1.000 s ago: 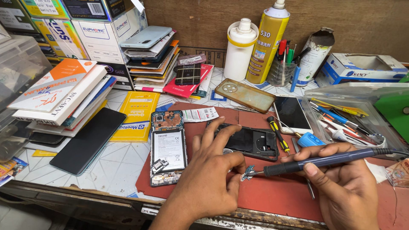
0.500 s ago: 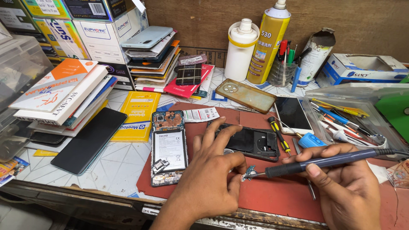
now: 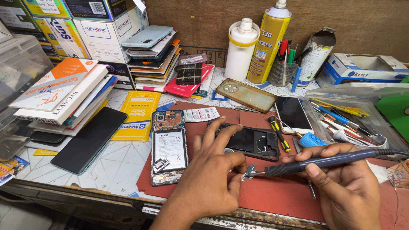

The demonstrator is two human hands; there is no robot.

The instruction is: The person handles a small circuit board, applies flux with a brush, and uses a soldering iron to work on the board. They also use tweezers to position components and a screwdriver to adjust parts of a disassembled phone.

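Little has moved: the right hand (image 3: 347, 191) still grips the soldering pen (image 3: 324, 162) tight. The left hand (image 3: 213, 179), fingers spread, pinches a small part (image 3: 248, 173) at the tip, too tiny to identify.

the mat (image 3: 272, 198) at lower centre was brick red, over a white surface (image 3: 119, 164) patterned with grey triangular lines. the soldering pen (image 3: 324, 162) at right was dark blue with a black collar. the opened phone (image 3: 168, 147) showed a white battery label and coppery board. the spray can (image 3: 269, 42) at top was yellow; the bottle (image 3: 241, 49) beside it white with a yellow band.
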